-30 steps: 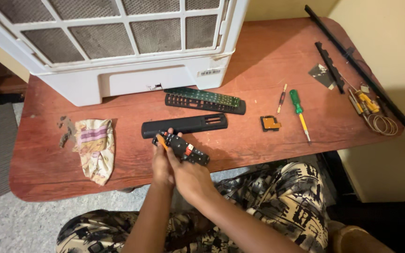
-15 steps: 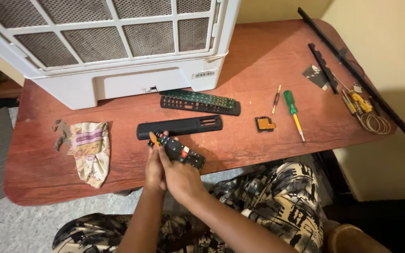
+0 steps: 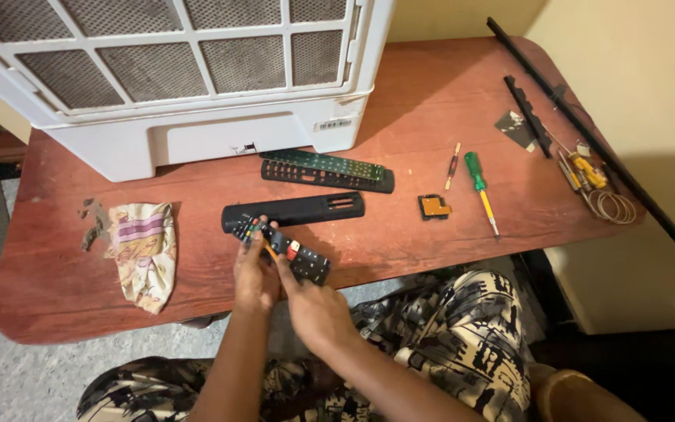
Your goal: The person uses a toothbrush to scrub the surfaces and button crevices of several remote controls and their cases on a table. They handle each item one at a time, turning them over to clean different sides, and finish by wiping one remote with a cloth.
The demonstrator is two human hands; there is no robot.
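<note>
Gripping a black keypad panel (image 3: 283,250) over the table's (image 3: 400,250) near edge, left hand (image 3: 254,277) fingers clamp its end; right hand (image 3: 314,309) pinches an orange tool (image 3: 269,248) against it

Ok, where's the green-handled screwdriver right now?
In the head view the green-handled screwdriver lies on the table's right half, between the small orange-topped part and the wire coil.

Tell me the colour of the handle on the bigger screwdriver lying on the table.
Green, on the yellow-shafted larger screwdriver; the head view shows it best.

Warm indoor light — soft shadows, sharp focus.
</note>
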